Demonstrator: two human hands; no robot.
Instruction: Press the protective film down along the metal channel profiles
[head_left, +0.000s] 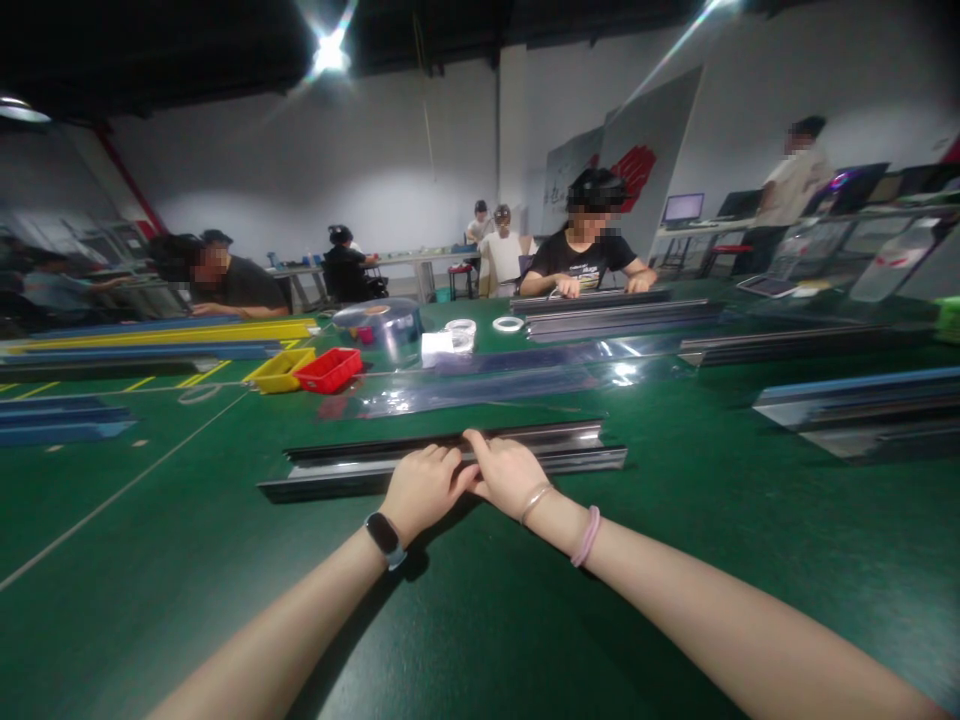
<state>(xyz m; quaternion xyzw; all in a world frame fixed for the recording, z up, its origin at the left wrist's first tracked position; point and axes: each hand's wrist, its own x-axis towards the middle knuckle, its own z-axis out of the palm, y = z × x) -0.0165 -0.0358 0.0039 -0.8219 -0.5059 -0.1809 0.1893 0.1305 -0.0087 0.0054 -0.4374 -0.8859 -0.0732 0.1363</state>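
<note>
The long dark glossy metal profile strip [442, 460] lies on the green table surface [225, 560], long axis running left to right across the body. The left hand [422, 492] and right hand [506, 472] rest side by side at its middle, fingers flat on it, not closed around it. Both are equally near.

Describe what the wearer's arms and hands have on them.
No sleeves or gloves. The left hand has a black fitness band at the wrist. The right hand has a thin metal bangle and a pink band at the wrist.
</note>
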